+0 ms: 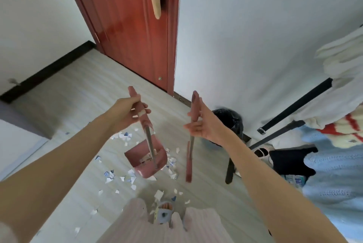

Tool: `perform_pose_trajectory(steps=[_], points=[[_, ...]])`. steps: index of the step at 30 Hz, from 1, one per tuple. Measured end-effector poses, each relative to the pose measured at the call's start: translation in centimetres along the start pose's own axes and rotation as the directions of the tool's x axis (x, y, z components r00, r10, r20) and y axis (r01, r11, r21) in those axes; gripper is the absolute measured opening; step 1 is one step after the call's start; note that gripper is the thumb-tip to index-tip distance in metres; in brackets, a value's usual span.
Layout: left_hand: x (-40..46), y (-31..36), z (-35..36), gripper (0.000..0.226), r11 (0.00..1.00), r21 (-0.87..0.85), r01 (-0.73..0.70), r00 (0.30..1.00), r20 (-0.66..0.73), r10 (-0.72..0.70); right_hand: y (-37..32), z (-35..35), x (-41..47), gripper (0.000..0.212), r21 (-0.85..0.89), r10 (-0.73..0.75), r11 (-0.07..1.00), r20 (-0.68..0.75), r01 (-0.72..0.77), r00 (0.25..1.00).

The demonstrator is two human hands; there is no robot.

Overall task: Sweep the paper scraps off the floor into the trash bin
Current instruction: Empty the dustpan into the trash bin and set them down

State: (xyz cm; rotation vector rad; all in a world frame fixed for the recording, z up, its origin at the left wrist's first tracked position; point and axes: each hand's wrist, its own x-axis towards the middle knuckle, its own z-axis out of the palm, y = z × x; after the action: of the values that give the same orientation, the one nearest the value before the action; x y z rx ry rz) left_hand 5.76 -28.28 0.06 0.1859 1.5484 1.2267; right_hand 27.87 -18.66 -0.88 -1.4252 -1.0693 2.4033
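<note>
My left hand (128,111) grips the pink handle of a long-handled pink dustpan (146,161), whose pan hangs just over the pale wood floor. My right hand (202,123) holds the pink handle of a broom (189,164), its narrow head down near the floor to the right of the pan. White and blue paper scraps (119,178) lie scattered around the pan and toward my slippered foot. A trash bin (228,123) with a black liner stands by the wall, partly hidden behind my right hand.
A red-brown door (135,32) stands ahead. Black rack legs (294,105) and hanging clothes (334,156) crowd the right side. A white cabinet (17,144) is at the left. My foot (164,213) and striped trousers are at the bottom.
</note>
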Motion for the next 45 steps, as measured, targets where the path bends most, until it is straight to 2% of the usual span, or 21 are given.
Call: perform_pose_trajectory(steps=[2,4,6,8,10,11,14,18,21,27,31,36,45], points=[[0.2,1.1,0.4,0.028,0.998,-0.058,-0.038,0.999,-0.035,0.036,-2.7,1.0,-0.3,0.054,-0.007,-0.125,0.992,0.172,0.128,0.977],[0.6,1.8,1.0,0.029,0.989,-0.133,-0.067,0.996,-0.07,0.058,-4.5,1.8,-0.4,0.04,-0.112,-0.199,0.969,0.166,0.219,0.966],[1.1,1.8,1.7,0.026,0.976,-0.207,-0.073,0.993,-0.102,0.052,-5.5,2.5,-0.1,0.017,-0.373,-0.307,0.871,0.092,0.319,0.947],[1.5,1.2,2.6,0.021,0.958,-0.28,-0.061,0.992,-0.127,0.026,-5.8,2.7,0.5,0.013,-0.688,-0.423,0.632,0.082,0.358,0.903],[1.9,0.5,3.5,0.019,0.937,-0.346,-0.05,0.986,-0.167,-0.009,-5.9,2.8,1.1,0.022,-0.874,-0.469,0.337,0.167,0.35,0.867],[2.1,0.1,3.8,0.018,0.925,-0.376,-0.055,0.981,-0.194,-0.02,-6.0,2.7,1.5,0.029,-0.901,-0.473,0.255,0.2,0.351,0.858],[2.5,-0.6,4.8,0.016,0.889,-0.447,-0.1,0.966,-0.259,-0.022,-5.9,2.5,3.3,0.04,-0.891,-0.467,0.177,0.298,0.418,0.832],[3.5,-1.8,4.9,0.02,0.835,-0.534,-0.136,0.945,-0.322,-0.052,-5.6,2.2,5.1,0.028,-0.879,-0.377,0.097,0.402,0.468,0.834],[5.0,-3.4,5.2,0.023,0.785,-0.61,-0.112,0.947,-0.305,-0.102,-6.1,1.9,6.3,0.029,-0.872,-0.381,0.004,0.451,0.489,0.807],[7.5,-4.5,6.5,0.025,0.822,-0.56,-0.105,0.941,-0.324,-0.1,-7.0,1.3,8.9,0.022,-0.866,-0.372,0.024,0.457,0.5,0.808],[8.1,-4.4,6.5,0.022,0.861,-0.503,-0.072,0.96,-0.268,-0.076,-7.9,1.0,10.1,0.025,-0.875,-0.346,0.052,0.436,0.481,0.831],[9.8,-2.1,7.5,0.022,0.799,-0.59,-0.119,0.963,-0.264,-0.051,-12.0,0.1,11.4,0.025,-0.897,-0.338,0.202,0.312,0.392,0.888],[16.5,4.5,11.5,0.031,0.829,-0.541,-0.144,0.968,-0.25,0.006,-19.0,-5.7,16.2,0.01,-0.888,-0.378,0.383,0.102,0.255,0.92]])
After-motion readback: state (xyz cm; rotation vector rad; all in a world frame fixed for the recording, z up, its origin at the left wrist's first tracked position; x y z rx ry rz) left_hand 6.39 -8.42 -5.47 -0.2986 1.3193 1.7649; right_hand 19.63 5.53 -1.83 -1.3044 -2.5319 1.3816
